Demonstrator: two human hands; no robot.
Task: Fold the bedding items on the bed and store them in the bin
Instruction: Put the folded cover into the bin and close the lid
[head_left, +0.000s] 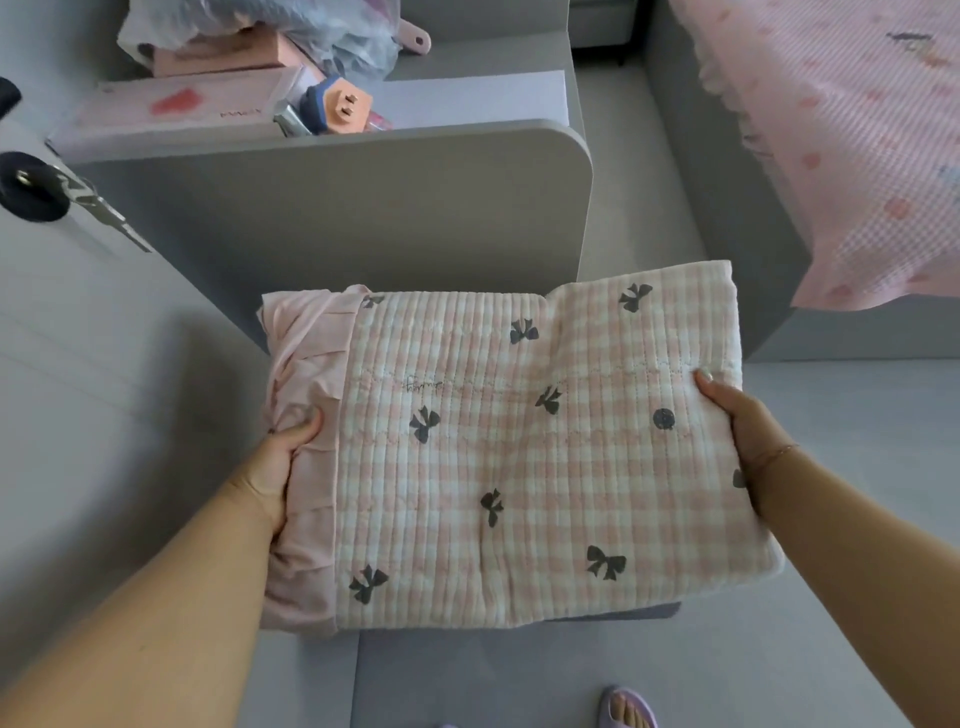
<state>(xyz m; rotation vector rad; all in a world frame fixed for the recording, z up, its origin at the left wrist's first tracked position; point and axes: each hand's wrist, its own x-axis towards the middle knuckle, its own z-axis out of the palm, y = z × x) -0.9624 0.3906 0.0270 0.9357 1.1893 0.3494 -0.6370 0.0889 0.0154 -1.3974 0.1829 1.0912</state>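
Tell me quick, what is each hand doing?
Left hand: grips the ruffled side of the folded quilt.
Right hand: grips the quilt's other side.

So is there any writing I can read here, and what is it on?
"home", as best it reads, in small stitched script on the folded quilt.
Pink box on the shelf: small print seen upside down, too blurred to read.
No other text shows.

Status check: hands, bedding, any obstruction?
Left hand and right hand each grip a side of the folded gingham quilt. Quilt held in the air. Bin hidden.
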